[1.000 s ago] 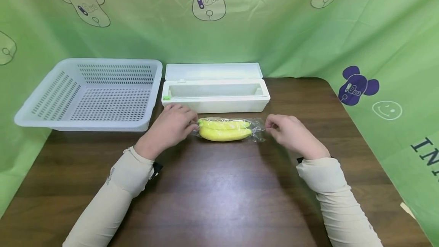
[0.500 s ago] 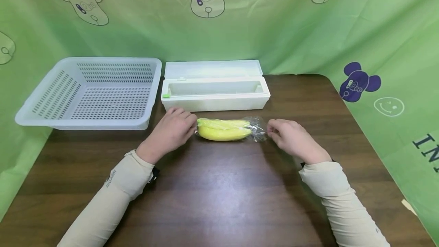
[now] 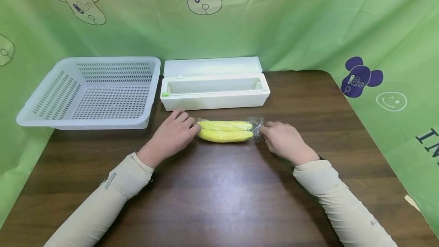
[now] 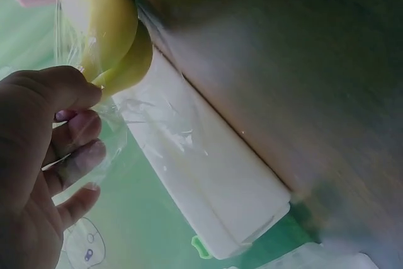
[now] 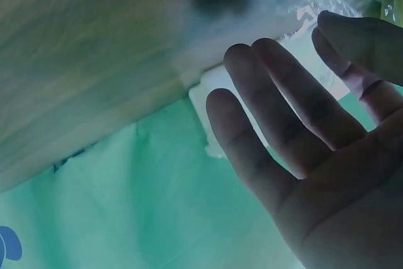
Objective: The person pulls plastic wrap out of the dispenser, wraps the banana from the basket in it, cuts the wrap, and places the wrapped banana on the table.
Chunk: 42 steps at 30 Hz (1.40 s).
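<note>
Two yellow bananas [image 3: 224, 135] lie side by side on the table, wrapped in clear plastic wrap [image 3: 257, 123]. At their left end, my left hand [image 3: 171, 136] pinches the gathered wrap between thumb and forefinger; its other fingers are loosely bent in the left wrist view. My right hand [image 3: 284, 142] is at the opposite end, thumb and forefinger together on the loose wrap. Its remaining fingers stretch out in the right wrist view. Just behind the bananas stands a white, long wrap dispenser box [image 3: 214, 102], lid raised, with a green slider [image 3: 165, 94] at its left.
A white perforated plastic basket [image 3: 144, 123] stands at the back left, beside the dispenser. A green printed curtain [image 3: 137, 22] hangs behind the brown wooden table [image 3: 219, 209] and along its right side.
My right hand shifts slightly right, then comes back left against the wrap's end. The left hand stays at its end. The bananas scarcely move; the head view shifts a little.
</note>
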{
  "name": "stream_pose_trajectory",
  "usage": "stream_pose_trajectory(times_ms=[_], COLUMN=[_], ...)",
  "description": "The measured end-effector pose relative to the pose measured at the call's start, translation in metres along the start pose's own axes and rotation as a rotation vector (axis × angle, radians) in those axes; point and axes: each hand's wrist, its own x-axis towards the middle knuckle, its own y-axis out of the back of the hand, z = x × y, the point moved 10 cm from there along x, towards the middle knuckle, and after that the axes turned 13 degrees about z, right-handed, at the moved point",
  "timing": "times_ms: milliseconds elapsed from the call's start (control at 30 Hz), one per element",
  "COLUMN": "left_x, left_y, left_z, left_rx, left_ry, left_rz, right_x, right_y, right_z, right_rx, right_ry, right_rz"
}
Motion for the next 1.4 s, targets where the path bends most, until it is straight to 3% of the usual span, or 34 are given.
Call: stream_pose_trajectory(times_ms=[200, 467, 600, 733, 833, 933, 1033, 1100, 1233, 1400], left_x=[-0.002, -0.007, -0.004, 0.003, 0.01, 0.015, 0.016, 0.017, 0.019, 0.021], left_y=[-0.003, 0.001, 0.009, 0.012, 0.0, -0.021, -0.036, -0.04, -0.041, -0.037], left_z=[-0.004, -0.019, -0.028, -0.036, -0.038, -0.035, -0.026, -0.024, -0.028, -0.037], left_rx=[-0.015, -0.136, -0.179, -0.232, -0.285, -0.326, -0.344, -0.341, -0.343, -0.395], left_ry=[0.048, 0.185, 0.247, 0.329, 0.413, 0.487, 0.518, 0.526, 0.551, 0.529], left_rz=[-0.021, -0.101, -0.069, -0.037, -0.135, -0.332, -0.508, -0.565, -0.555, -0.459], right_x=[0.0, -0.007, -0.005, 0.01, 0.028, 0.046, 0.059, 0.063, 0.067, 0.07], right_y=[-0.009, -0.009, 0.001, 0.01, 0.005, -0.012, -0.033, -0.043, -0.052, -0.053], right_z=[0.002, 0.01, 0.011, 0.003, -0.008, -0.023, -0.038, -0.045, -0.053, -0.051], right_rx=[0.05, 0.137, 0.136, 0.157, 0.183, 0.2, 0.194, 0.162, 0.1, 0.096], right_ry=[-0.066, -0.19, -0.216, -0.22, -0.208, -0.195, -0.192, -0.179, -0.151, -0.137], right_rz=[-0.047, -0.14, -0.125, -0.104, -0.118, -0.181, -0.271, -0.314, -0.326, -0.287])
